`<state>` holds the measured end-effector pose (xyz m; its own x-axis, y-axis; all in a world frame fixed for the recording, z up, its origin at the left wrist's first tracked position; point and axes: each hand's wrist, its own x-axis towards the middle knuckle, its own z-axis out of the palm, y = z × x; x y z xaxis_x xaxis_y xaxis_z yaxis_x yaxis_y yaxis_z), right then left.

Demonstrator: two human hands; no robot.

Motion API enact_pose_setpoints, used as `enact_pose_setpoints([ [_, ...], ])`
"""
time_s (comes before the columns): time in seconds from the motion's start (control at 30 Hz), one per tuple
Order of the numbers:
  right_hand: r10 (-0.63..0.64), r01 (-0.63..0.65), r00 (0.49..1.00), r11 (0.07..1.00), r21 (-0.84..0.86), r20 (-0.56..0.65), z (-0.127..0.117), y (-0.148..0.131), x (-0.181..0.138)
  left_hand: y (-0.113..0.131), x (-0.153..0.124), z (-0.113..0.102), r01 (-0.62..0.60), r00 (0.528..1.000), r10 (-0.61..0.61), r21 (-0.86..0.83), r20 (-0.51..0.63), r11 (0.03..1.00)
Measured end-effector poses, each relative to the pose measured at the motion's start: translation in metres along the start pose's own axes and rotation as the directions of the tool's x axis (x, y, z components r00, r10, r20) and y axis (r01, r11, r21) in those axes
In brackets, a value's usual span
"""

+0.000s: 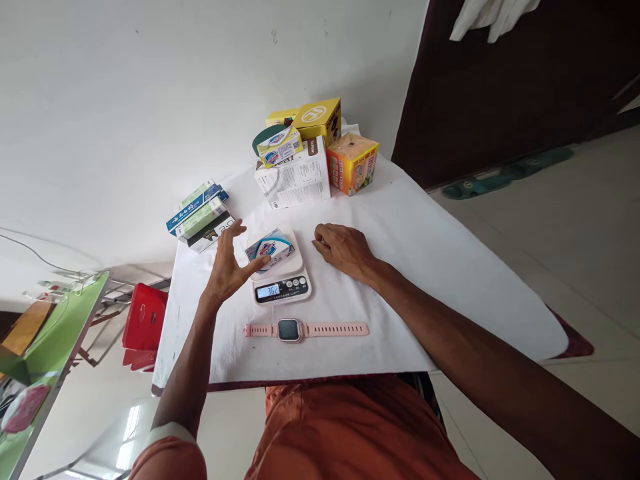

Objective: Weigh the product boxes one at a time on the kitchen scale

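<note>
A white soap box point(271, 251) with a blue band and a red shield logo lies on the pan of a small white digital scale point(306, 293). The scale's lit display shows figures that look like 362. My left hand point(229, 268) is spread at the left of the soap box, its thumb over the box's lower front edge; whether it presses on the box I cannot tell. Right of the scale, my right hand point(345, 250) rests on the cloth with its fingers curled in and no object showing in them. A pink smartwatch point(289, 330) lies stretched out flat in front of the scale.
A white cloth point(400, 300) covers the table. At the back stand a white carton point(300, 177), a yellow box point(320, 120), an orange box point(353, 163) and a yellow soap box point(281, 147). Several toothpaste boxes point(203, 217) lie at left. A red stool point(145, 317) stands beside the table.
</note>
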<state>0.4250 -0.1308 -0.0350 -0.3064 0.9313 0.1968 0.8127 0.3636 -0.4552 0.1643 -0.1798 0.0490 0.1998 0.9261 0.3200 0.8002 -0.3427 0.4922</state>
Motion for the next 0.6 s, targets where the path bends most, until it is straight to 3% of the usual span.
enact_pose_setpoints([
  [0.1,0.004,-0.004,1.000,1.000,-0.005,-0.011,0.001,0.000,0.000,0.012,0.003,-0.010,-0.025,0.995,0.023,-0.020,-0.094,0.999],
  [0.2,0.003,-0.003,1.000,1.000,-0.008,-0.013,0.001,0.000,0.000,0.021,0.005,-0.013,-0.048,0.992,0.052,0.028,-0.118,0.998],
  [0.3,-0.001,0.001,1.000,1.000,-0.013,-0.009,0.000,-0.001,-0.001,0.021,0.005,-0.005,-0.034,0.998,0.040,0.114,-0.053,0.993],
  [0.47,-0.006,0.007,1.000,1.000,-0.025,0.015,-0.002,-0.001,-0.001,0.009,0.003,0.019,0.045,0.988,-0.080,0.254,0.129,0.966],
  [0.6,-0.022,0.023,1.000,0.999,-0.024,0.011,-0.003,0.000,0.000,0.004,0.005,0.023,0.044,0.991,-0.069,0.205,0.117,0.978],
])
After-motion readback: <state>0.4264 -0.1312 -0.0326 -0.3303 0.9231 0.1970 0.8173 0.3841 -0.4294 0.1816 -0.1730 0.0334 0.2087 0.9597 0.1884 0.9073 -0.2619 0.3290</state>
